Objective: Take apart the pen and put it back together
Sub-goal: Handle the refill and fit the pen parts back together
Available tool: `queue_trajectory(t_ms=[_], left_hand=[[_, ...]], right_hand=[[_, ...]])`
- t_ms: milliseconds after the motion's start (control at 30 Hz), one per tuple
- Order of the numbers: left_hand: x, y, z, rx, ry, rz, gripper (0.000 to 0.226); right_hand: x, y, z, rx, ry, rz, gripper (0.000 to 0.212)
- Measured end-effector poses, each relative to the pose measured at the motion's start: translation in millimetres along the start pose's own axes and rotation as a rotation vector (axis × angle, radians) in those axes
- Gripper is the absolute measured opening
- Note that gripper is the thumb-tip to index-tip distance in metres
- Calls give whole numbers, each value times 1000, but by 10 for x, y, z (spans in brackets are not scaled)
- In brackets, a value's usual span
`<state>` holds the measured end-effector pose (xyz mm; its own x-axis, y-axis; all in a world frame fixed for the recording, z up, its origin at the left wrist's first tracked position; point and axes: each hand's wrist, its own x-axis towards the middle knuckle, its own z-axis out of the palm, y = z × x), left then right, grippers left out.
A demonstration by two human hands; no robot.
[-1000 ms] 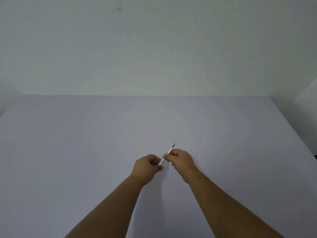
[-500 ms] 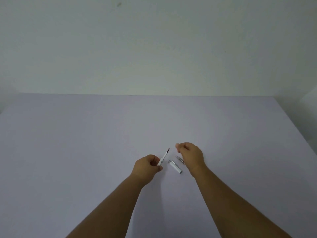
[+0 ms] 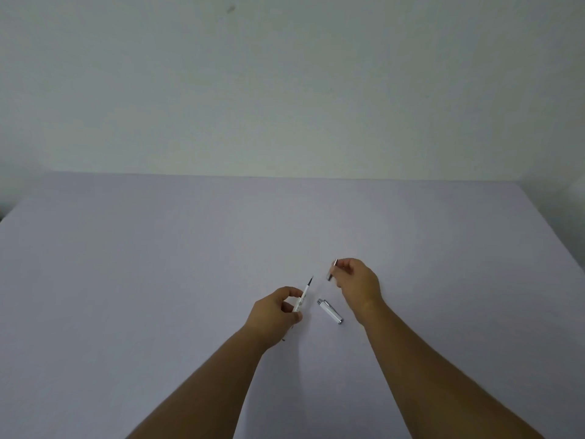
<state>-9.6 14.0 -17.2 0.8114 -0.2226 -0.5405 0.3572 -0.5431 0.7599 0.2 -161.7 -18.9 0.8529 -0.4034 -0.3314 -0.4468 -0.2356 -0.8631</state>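
My left hand (image 3: 276, 312) grips the white pen body (image 3: 302, 297), whose thin dark refill tip points up and to the right. My right hand (image 3: 357, 282) pinches a small silver pen part (image 3: 332, 270), held above the table to the right of the tip. A white cap with silver ends (image 3: 330, 311) lies flat on the table between my two hands, touching neither.
A wide pale lilac table (image 3: 158, 280) stretches to a plain wall behind. Its right edge runs down at the far right. Both forearms reach in from the bottom.
My hands have pulled apart. The cap now lies on the table, and my right hand has lifted the small silver part off the surface and up to the right.
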Motion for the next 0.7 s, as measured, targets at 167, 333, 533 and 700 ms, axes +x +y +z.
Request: queue_trajectory(t_ms=[167,333,533,700], left_hand=[[-41,59,1,20,-7,18,28],[-103,105,38,40,-7,35,28],[-190,133,79,24,18,30,27],[-239,137,74,-21,48,-18,20]], right_hand=[[-71,-221,-32,206,-70,66,15],[-172,-254,-73,85,-108,26,9],[-317,-202,-57,95,-223,31,8],[-382,-231,-111,85,-262,4,14]])
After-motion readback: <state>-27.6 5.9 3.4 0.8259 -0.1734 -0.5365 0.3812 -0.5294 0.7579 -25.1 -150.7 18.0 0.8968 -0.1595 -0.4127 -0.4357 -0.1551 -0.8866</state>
